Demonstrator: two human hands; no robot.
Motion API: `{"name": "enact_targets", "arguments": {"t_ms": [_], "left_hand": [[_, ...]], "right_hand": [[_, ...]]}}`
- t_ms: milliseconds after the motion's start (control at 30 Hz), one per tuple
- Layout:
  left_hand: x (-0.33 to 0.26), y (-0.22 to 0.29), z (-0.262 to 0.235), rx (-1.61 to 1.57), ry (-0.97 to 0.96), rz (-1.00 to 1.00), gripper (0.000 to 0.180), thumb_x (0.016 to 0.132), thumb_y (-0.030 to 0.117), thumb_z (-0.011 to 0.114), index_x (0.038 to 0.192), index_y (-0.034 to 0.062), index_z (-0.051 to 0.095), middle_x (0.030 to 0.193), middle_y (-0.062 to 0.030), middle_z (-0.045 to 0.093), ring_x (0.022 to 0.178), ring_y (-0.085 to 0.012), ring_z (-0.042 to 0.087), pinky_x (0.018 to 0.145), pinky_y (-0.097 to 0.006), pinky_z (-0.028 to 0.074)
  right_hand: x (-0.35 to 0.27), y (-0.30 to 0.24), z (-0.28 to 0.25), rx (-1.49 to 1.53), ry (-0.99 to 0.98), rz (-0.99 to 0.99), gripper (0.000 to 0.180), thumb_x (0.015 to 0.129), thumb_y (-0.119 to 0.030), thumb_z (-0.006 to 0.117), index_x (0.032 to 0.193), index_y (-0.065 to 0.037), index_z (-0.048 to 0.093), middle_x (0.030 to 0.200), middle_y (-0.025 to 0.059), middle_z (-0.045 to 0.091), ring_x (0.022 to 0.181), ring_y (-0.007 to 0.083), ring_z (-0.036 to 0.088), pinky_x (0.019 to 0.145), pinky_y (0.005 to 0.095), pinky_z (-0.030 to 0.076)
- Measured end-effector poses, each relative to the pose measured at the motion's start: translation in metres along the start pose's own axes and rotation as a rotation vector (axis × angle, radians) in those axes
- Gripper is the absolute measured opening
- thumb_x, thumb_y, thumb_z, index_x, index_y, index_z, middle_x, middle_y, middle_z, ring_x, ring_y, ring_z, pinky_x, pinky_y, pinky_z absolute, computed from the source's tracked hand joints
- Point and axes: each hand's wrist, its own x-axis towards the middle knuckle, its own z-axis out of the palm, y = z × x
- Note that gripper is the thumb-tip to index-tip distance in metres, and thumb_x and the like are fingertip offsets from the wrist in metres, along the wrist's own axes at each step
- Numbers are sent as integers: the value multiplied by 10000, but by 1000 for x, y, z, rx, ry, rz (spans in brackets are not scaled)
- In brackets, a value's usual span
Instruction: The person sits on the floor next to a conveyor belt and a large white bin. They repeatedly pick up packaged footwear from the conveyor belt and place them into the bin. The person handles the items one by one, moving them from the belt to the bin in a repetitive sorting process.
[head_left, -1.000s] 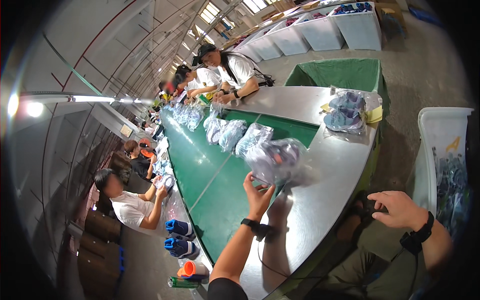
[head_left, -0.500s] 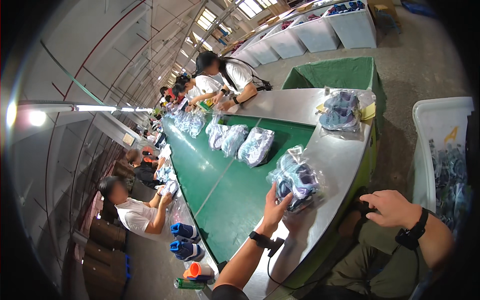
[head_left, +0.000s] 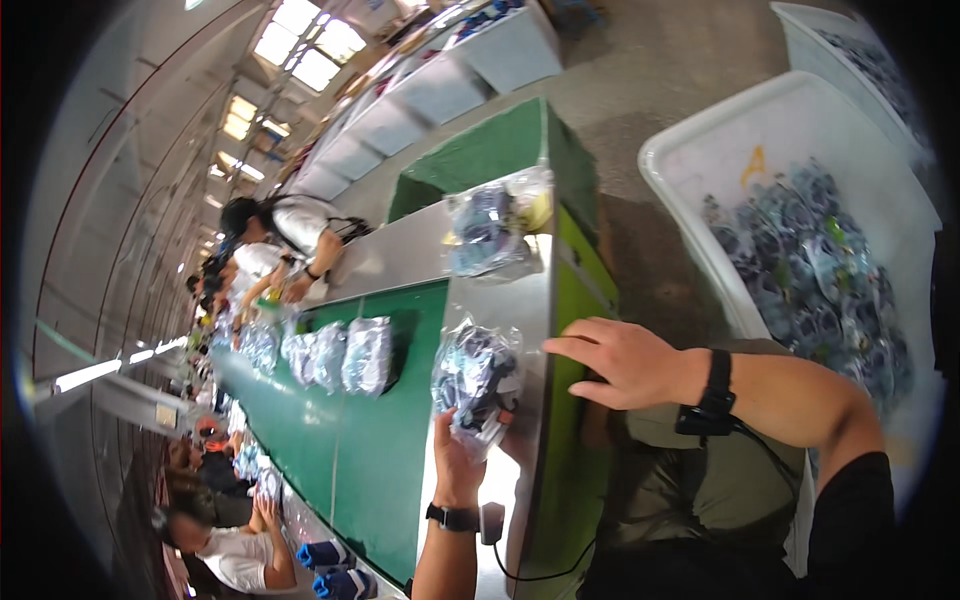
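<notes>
A clear plastic bag of blue-purple shoes (head_left: 477,372) rests on the metal edge at the near end of the green conveyor. My left hand (head_left: 460,470) grips its near end, thumb on the side and the other fingers partly hidden by the bag. Beyond the metal rim, above my lap, my right hand (head_left: 630,365) hovers with fingers apart and holds nothing. Another bagged pair of shoes (head_left: 488,232) lies at the corner, farther along the metal surface, with yellow paper beside it.
Several bagged pairs sit on the green belt (head_left: 390,430). A white bin (head_left: 655,165) full of bagged shoes stands at my right. Behind the corner is a green bin (head_left: 570,150). Co-workers line both sides; blue shoes (head_left: 345,583) stand at the left edge.
The view has swung right, bringing more of the white bin into sight. My left hand stays at the bagged shoes, while my right hand has come closer to the metal edge.
</notes>
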Motion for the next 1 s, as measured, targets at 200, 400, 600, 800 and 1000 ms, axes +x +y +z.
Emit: {"name": "enact_targets", "arguments": {"t_ms": [200, 400, 600, 800, 1000], "left_hand": [[-28, -35, 66, 98, 1, 70, 595, 1101, 491, 475, 1501, 52, 517, 1465, -126, 627, 1326, -310, 621, 1133, -490, 488], [-36, -54, 109, 96, -126, 64, 529, 1111, 455, 506, 1530, 134, 502, 1504, -94, 580, 1398, -256, 556, 1197, -461, 411], [-33, -41, 111, 389, -123, 170, 653, 1086, 166, 620, 1671, 144, 332, 1452, -183, 551, 1170, -337, 664, 905, -419, 586], [-19, -38, 65, 452, 86, 91, 474, 1097, 97, 580, 1549, 39, 453, 1075, -128, 654, 880, -227, 653, 691, -312, 535], [-17, -46, 37, 313, 49, 119, 402, 1099, 61, 554, 1498, 46, 510, 1070, -161, 680, 856, -199, 630, 679, -288, 523]], "right_hand": [[-5, -22, 6, -103, 76, -334, 906, 801, -343, 894, 1574, -138, 468, 1505, 130, 528, 1477, 336, 446, 1260, 510, 302], [-6, -24, 24, -335, 265, -333, 739, 751, -274, 863, 1395, -86, 550, 1284, 101, 597, 1293, 270, 557, 1228, 591, 258], [-14, -6, -26, -394, 243, -86, 591, 726, -176, 797, 1246, -10, 572, 1172, 125, 606, 1204, 287, 608, 1154, 619, 305], [-88, 37, -107, -415, 556, 152, 642, 728, -210, 822, 1268, 2, 547, 1181, 172, 636, 1139, 371, 653, 1089, 605, 372], [-226, 68, -178, -658, 462, 612, 581, 696, -265, 836, 1170, -28, 598, 1079, 160, 672, 1087, 365, 664, 955, 496, 475]]}}
